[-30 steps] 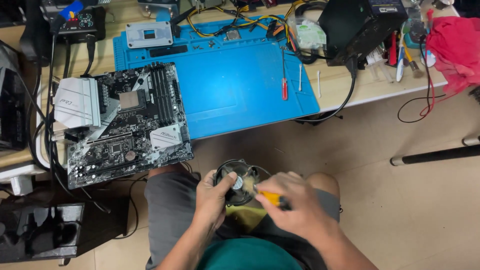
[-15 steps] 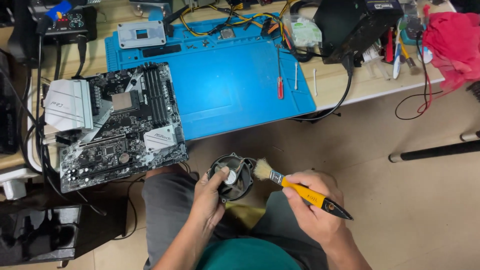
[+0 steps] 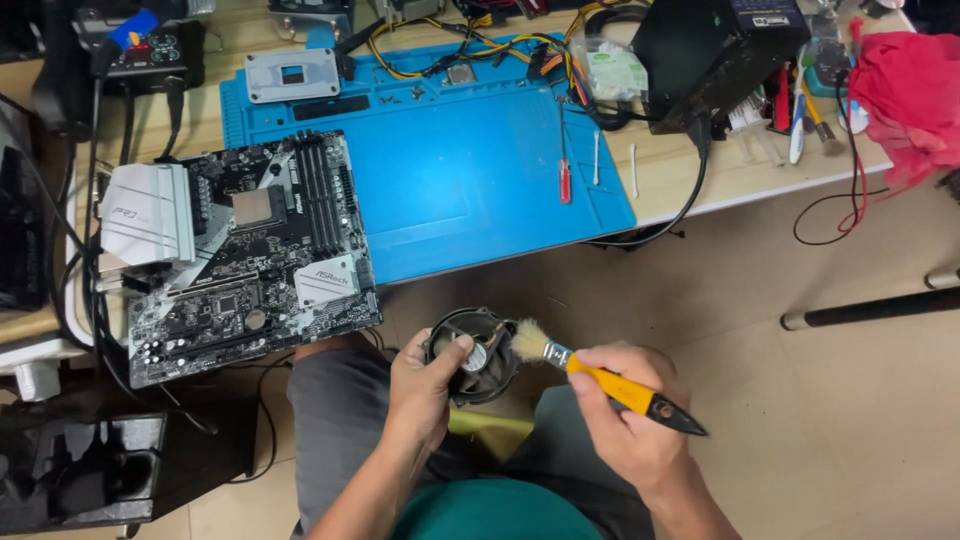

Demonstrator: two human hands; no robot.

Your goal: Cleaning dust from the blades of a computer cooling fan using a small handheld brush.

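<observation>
Brushing a fan over the lap
Left hand grips the round fan; right hand closed on brush, bristles at the hub; cleaning seemingly midway, circuit board waits far left.

Pale wooden workbench over beige tiled floor

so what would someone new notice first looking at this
Low in the middle, the left hand holds a round black cooling fan over the person's lap, while the right hand points a yellow-handled brush with pale bristles at it. Above them, a bright blue rubber work mat covers the wooden bench, with a black and silver computer motherboard lying across its left edge.
</observation>
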